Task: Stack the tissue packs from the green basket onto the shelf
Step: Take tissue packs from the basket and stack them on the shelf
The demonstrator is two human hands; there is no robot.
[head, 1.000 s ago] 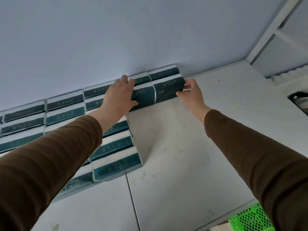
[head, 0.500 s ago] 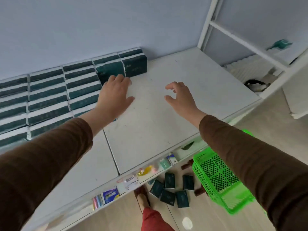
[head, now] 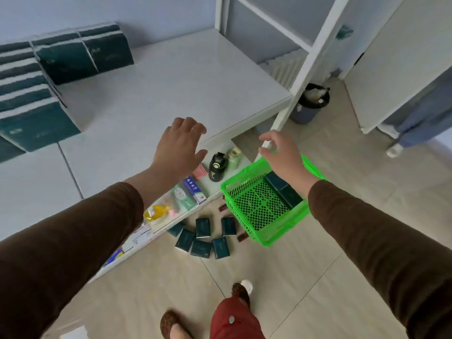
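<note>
Both hands, left hand [head: 179, 145] and right hand [head: 281, 154], hang spread and empty at frame centre. Dark teal tissue packs [head: 283, 190] lie in the bright green plastic mesh basket [head: 259, 211] directly below the right hand. More rest stacked on the white shelf [head: 171, 77], upper left.

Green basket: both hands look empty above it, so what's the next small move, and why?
Probably lower the right hand into the green basket and grasp one of the dark tissue packs lying along its far side. Both hands are open and empty, the left hand is over the shelf edge, and the right one is already above the basket.
</note>
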